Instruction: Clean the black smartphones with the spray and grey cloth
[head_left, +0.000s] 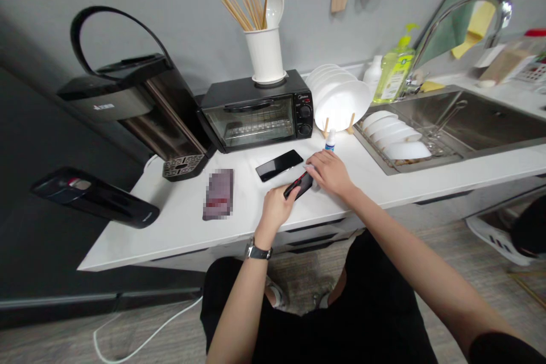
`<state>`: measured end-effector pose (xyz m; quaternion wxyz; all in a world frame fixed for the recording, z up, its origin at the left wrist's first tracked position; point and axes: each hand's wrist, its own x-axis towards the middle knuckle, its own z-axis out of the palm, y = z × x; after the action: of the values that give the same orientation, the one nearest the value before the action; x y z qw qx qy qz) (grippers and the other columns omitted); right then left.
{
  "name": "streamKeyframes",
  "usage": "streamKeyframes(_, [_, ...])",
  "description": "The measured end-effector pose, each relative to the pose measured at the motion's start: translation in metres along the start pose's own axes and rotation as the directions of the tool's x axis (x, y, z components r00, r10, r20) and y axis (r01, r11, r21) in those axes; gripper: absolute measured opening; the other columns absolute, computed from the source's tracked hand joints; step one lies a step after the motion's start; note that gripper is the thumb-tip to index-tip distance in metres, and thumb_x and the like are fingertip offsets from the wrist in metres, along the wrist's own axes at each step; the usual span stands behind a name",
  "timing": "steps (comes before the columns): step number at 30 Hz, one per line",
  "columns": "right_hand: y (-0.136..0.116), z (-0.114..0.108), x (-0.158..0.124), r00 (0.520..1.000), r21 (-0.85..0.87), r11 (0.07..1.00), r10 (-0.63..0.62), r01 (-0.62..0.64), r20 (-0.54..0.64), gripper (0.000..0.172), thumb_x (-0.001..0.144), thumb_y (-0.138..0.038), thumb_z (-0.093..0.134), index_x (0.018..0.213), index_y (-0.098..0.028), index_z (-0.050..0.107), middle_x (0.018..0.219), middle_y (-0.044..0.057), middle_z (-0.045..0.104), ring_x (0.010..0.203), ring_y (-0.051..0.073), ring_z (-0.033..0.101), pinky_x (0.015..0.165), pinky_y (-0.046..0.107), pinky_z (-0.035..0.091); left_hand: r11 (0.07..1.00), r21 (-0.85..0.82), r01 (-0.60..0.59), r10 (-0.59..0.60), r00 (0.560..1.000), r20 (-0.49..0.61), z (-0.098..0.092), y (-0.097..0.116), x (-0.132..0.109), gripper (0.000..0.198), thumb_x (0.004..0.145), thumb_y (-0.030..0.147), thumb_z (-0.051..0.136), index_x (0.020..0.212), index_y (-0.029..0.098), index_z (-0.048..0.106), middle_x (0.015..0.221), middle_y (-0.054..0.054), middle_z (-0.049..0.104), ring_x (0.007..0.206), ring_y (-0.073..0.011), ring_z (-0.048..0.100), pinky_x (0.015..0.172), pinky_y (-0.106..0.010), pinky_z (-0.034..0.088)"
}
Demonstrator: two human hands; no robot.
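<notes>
My left hand is closed around the near end of a flat black case with a red line along its edge, much like a phone case. Over the far end of that case bends my right hand, fingers curled onto it. Something greyish shows beneath the right fingers, too small to make out. A black phone lies screen up on the counter, just beyond my left hand. Right behind my right hand stands a small white spray bottle with a blue label, its lower part hidden.
A toaster oven carries a white utensil holder. At left are a drink machine, a black flask and a blurred-out packet. White plates, a soap bottle and the sink are at right.
</notes>
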<state>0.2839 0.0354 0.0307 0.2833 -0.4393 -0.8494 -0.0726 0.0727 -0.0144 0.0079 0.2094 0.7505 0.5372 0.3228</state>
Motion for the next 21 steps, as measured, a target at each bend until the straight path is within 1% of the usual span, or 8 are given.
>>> streamKeyframes(2, [0.001,-0.002,0.003,0.999,-0.004,0.999,0.035,-0.035,0.005,0.043,0.11,-0.038,0.033,0.099,-0.017,0.069,0.096,0.01,0.072,0.095,0.026,0.061,0.108,0.044,0.039,1.0,0.006,-0.005,0.005,1.0,-0.005,0.0,0.0,0.0,0.033,0.102,0.04,0.055,0.097,0.018,0.08,0.092,-0.007,0.081,0.079,-0.0213,0.071,0.069,-0.027,0.044])
streamKeyframes(4, [-0.005,0.0,0.004,0.997,0.012,0.998,0.07,-0.07,-0.018,0.043,0.11,-0.034,0.032,0.096,-0.018,0.069,0.094,0.009,0.072,0.096,0.026,0.061,0.113,0.045,0.036,1.0,0.018,-0.007,0.007,1.0,-0.006,0.0,0.0,0.0,0.033,0.102,0.04,0.055,0.096,0.018,0.08,0.09,-0.007,0.081,0.077,-0.0209,0.07,0.068,-0.027,0.043])
streamKeyframes(8, [-0.028,0.008,0.001,0.986,0.095,0.988,0.129,-0.119,-0.105,0.038,0.109,-0.032,0.035,0.098,-0.02,0.069,0.101,0.009,0.073,0.107,0.026,0.061,0.122,0.049,0.029,1.0,0.021,-0.019,0.02,1.0,-0.004,-0.001,0.001,-0.001,0.033,0.102,0.04,0.055,0.097,0.019,0.08,0.09,-0.006,0.08,0.075,-0.0196,0.069,0.065,-0.026,0.041])
streamKeyframes(12, [-0.054,0.013,-0.005,0.98,0.169,0.978,0.146,-0.123,-0.137,0.034,0.108,-0.032,0.039,0.099,-0.021,0.07,0.104,0.007,0.073,0.115,0.026,0.061,0.126,0.052,0.022,0.998,0.046,-0.034,0.034,0.999,0.002,-0.001,0.002,-0.001,0.029,0.101,0.031,0.054,0.092,0.018,0.078,0.085,-0.006,0.079,0.073,-0.0183,0.067,0.067,-0.026,0.042])
streamKeyframes(14, [-0.067,0.014,-0.006,0.978,0.204,0.971,0.151,-0.121,-0.142,0.034,0.107,-0.033,0.039,0.1,-0.021,0.07,0.104,0.007,0.073,0.116,0.025,0.06,0.126,0.052,0.023,0.995,0.094,-0.022,0.021,1.0,0.014,0.0,-0.001,0.0,0.029,0.1,0.024,0.052,0.085,0.017,0.076,0.081,-0.008,0.077,0.071,-0.0188,0.067,0.068,-0.027,0.044])
streamKeyframes(16, [-0.081,0.014,-0.007,0.981,0.232,0.967,0.138,-0.103,-0.139,0.033,0.107,-0.033,0.041,0.102,-0.021,0.071,0.105,0.007,0.074,0.113,0.025,0.061,0.125,0.051,0.026,0.991,0.132,-0.005,0.003,1.0,0.021,0.003,-0.006,0.0,0.024,0.096,0.018,0.053,0.082,0.015,0.074,0.081,-0.01,0.076,0.073,-0.0209,0.067,0.069,-0.029,0.046])
streamKeyframes(18, [-0.097,0.015,-0.008,0.987,0.256,0.965,0.097,-0.061,-0.131,0.032,0.106,-0.036,0.044,0.108,-0.02,0.071,0.109,0.008,0.074,0.113,0.026,0.061,0.123,0.05,0.029,0.989,0.146,0.013,-0.015,1.0,0.012,0.008,-0.013,0.002,0.018,0.09,0.011,0.056,0.086,0.013,0.073,0.085,-0.011,0.075,0.077,-0.0235,0.068,0.073,-0.032,0.048])
streamKeyframes(21, [-0.117,0.019,-0.011,0.993,0.28,0.96,0.023,0.011,-0.118,0.038,0.104,-0.041,0.049,0.125,-0.016,0.067,0.126,0.011,0.071,0.122,0.028,0.059,0.122,0.051,0.033,0.99,0.134,0.043,-0.041,0.999,-0.018,0.018,-0.022,0.005,0.021,0.09,0.007,0.053,0.096,0.012,0.073,0.087,-0.011,0.072,0.082,-0.0251,0.068,0.078,-0.035,0.051])
